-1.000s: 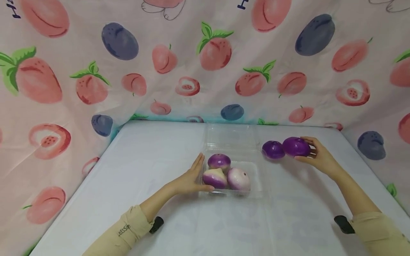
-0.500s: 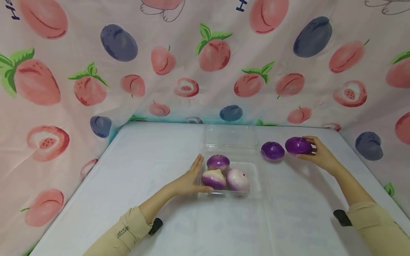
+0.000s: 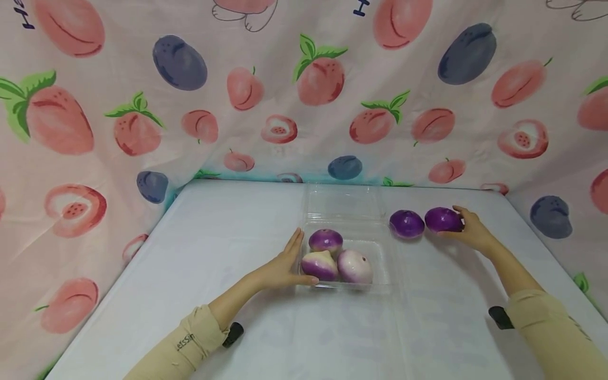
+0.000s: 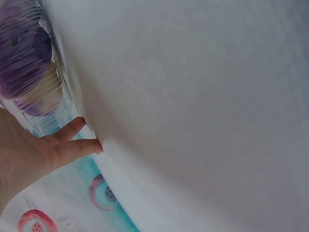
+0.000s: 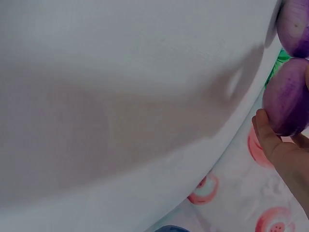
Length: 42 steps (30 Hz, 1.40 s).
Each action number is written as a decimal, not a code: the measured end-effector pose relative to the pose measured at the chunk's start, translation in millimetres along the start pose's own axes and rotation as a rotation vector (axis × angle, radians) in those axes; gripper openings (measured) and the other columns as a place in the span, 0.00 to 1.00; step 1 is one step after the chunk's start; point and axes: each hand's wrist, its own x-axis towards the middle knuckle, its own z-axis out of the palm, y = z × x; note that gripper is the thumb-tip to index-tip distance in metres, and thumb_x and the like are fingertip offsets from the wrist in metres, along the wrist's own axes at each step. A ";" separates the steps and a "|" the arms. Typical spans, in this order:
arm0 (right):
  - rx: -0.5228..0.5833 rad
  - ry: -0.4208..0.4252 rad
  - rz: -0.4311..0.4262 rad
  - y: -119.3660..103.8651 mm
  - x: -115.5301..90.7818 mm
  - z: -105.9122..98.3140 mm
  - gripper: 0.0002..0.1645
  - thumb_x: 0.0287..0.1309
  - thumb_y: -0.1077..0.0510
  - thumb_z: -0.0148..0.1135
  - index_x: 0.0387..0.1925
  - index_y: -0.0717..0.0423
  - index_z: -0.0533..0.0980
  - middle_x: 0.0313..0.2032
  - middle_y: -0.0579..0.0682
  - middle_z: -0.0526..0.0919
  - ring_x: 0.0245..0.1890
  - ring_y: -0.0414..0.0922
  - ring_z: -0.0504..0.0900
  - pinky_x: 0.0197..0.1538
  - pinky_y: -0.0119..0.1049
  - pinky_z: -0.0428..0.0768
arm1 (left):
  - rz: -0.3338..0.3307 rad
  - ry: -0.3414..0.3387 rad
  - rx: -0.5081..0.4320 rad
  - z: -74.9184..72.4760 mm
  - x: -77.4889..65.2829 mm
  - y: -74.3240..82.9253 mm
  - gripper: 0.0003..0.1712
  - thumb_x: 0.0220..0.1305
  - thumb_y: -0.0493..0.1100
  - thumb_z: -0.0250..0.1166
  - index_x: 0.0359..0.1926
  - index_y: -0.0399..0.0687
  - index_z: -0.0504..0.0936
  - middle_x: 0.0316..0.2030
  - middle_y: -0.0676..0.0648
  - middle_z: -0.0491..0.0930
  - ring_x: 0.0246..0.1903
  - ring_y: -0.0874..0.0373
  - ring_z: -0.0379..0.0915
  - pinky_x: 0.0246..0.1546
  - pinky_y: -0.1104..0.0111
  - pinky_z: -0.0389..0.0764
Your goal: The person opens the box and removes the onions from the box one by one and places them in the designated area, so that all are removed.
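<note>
My right hand holds a glossy purple onion between thumb and fingers, low over the right back of the table. Just left of it sits a second purple onion. The right wrist view shows the held onion with fingertips along its side. My left hand lies spread at a clear plastic box, straight fingers along its left wall, thumb at the front rim. Inside are a purple onion, a purple onion with a cream pointed end and a mostly white one.
The box's clear lid lies folded open behind it, toward the back edge of the white table. A fruit-printed cloth hangs behind and at both sides.
The right hand has shifted the held onion slightly right and down, so it now stands apart from the neighbouring onion. The left hand and the box stay in place.
</note>
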 end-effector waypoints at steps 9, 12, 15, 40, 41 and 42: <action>0.003 -0.050 0.039 4.5 1.1 3.2 0.57 0.55 0.52 0.65 0.65 0.83 0.41 0.59 0.87 0.49 0.58 0.78 0.54 0.59 0.71 0.58 | 0.002 0.005 0.001 0.3 0.8 -2.6 0.72 0.48 0.73 0.63 0.73 0.43 0.26 0.73 0.44 0.19 0.73 0.40 0.28 0.68 0.43 0.48; 0.011 -0.057 0.043 4.6 0.7 3.2 0.58 0.55 0.52 0.66 0.65 0.83 0.40 0.59 0.87 0.48 0.59 0.79 0.54 0.59 0.71 0.58 | 0.006 0.004 -0.003 0.4 0.7 -2.2 0.73 0.48 0.73 0.63 0.73 0.44 0.26 0.73 0.44 0.19 0.73 0.40 0.28 0.68 0.43 0.47; 0.012 -0.061 0.047 5.1 0.6 3.6 0.58 0.54 0.51 0.66 0.65 0.83 0.40 0.59 0.87 0.48 0.59 0.78 0.53 0.59 0.71 0.58 | 0.010 0.002 -0.005 0.7 0.2 -2.0 0.73 0.47 0.74 0.63 0.73 0.43 0.26 0.73 0.44 0.18 0.73 0.40 0.27 0.69 0.44 0.47; 0.038 -0.060 0.073 7.6 -4.9 11.3 0.61 0.54 0.49 0.66 0.67 0.79 0.37 0.58 0.84 0.54 0.59 0.74 0.57 0.59 0.68 0.59 | -0.002 0.011 0.005 1.9 0.2 -2.1 0.71 0.49 0.71 0.65 0.73 0.44 0.26 0.73 0.45 0.19 0.73 0.42 0.28 0.69 0.46 0.48; 0.034 -0.056 0.069 7.0 -5.2 11.3 0.61 0.54 0.50 0.66 0.67 0.79 0.38 0.58 0.84 0.54 0.58 0.74 0.58 0.59 0.68 0.59 | -0.004 0.010 0.007 1.9 0.6 -2.6 0.72 0.49 0.71 0.65 0.73 0.45 0.26 0.73 0.45 0.19 0.73 0.43 0.28 0.69 0.46 0.48; 0.030 -0.052 0.066 6.2 -5.8 11.2 0.61 0.54 0.50 0.66 0.67 0.79 0.38 0.58 0.84 0.54 0.58 0.74 0.59 0.59 0.68 0.60 | -0.004 0.009 0.006 1.8 0.5 -2.7 0.72 0.48 0.71 0.65 0.73 0.45 0.26 0.73 0.45 0.19 0.73 0.43 0.28 0.69 0.46 0.48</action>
